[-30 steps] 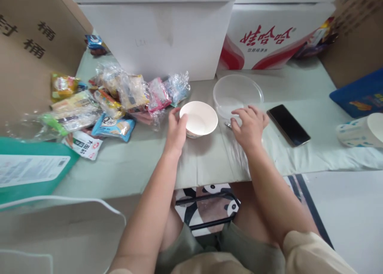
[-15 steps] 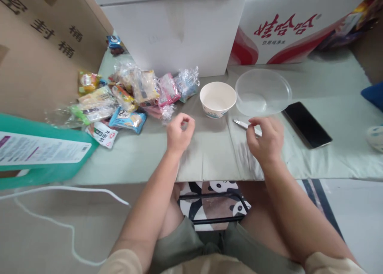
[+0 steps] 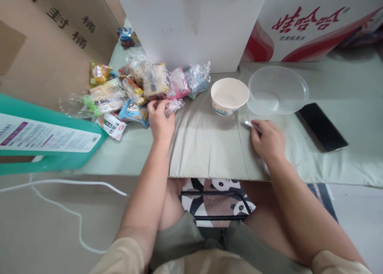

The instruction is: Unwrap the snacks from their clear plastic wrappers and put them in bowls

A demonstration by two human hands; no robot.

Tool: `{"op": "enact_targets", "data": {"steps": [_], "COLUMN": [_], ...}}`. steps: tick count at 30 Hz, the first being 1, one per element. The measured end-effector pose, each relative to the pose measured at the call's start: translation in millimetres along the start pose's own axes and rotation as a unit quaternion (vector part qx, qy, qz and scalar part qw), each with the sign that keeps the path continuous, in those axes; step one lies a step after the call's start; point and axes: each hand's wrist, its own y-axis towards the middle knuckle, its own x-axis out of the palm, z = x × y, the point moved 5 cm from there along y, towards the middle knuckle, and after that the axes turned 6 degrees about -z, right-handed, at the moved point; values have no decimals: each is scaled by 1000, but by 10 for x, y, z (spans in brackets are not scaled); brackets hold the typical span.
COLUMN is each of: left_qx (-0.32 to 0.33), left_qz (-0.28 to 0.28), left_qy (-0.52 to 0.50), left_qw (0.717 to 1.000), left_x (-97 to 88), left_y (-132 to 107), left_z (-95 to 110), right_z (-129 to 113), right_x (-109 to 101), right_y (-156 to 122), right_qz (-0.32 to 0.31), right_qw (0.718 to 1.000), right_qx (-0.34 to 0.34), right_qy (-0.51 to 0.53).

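My left hand (image 3: 161, 120) is at the near edge of a pile of wrapped snacks, its fingers curled over a clear-wrapped snack packet (image 3: 176, 105), which it mostly hides. Just left of that hand lies a blue snack packet (image 3: 133, 111). My right hand (image 3: 269, 140) rests low over the cloth, closed around a slim silver tool (image 3: 249, 124); only the tool's metal tip shows, pointing left. Beyond the tool stands a white paper bowl (image 3: 229, 96), with a clear plastic bowl (image 3: 278, 90) to its right. Both bowls look empty inside.
A black phone (image 3: 322, 126) lies right of my right hand. White cartons (image 3: 191, 26) stand along the back, with a brown cardboard box (image 3: 60, 58) at the left. A green container (image 3: 54, 162) with a white label sits at the front left, above white cables (image 3: 80, 182).
My left hand has moved left and away from me to the snack pile, closing on a clear-wrapped packet. My right hand has closed on the slim silver tool. The view has shifted slightly.
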Motion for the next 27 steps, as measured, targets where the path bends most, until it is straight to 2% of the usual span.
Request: {"op": "enact_targets", "data": {"steps": [4, 7, 10, 13, 15, 19, 23, 26, 27], "left_qx": [11, 8, -11, 4, 9, -12, 12, 17, 8], "left_qz": [41, 49, 24, -24, -27, 29, 92, 110, 101], "left_qy": [-16, -25, -33, -12, -11, -53, -75, -99, -106], "left_qw": [999, 998, 999, 1000, 1000, 998, 993, 989, 989], "left_x": [-146, -206, -168, -70, -35, -90, -244, -347, -364], "left_y": [-107, -174, -190, -180, -162, -79, -16, -43, -66], "left_z": [-33, -95, -152, -128, -101, -83, -91, -158, -190], "right_z": [-168, -331, -469, -559, -596, -647, -696, -739, -753], "right_x": [-101, -120, -77, -9, 23, 39, 27, 21, 19], "right_y": [-62, -103, -131, -146, -148, -135, -115, -110, -111], "right_qz": [35, 36, 20, 1, -6, -5, -1, -6, -9], "right_qw": [998, 995, 993, 990, 989, 987, 985, 983, 983], "right_qx": [-9, -30, -50, -71, -80, -87, -92, -102, -104], "right_qy": [53, 87, 106, 119, 123, 136, 145, 152, 154]}}
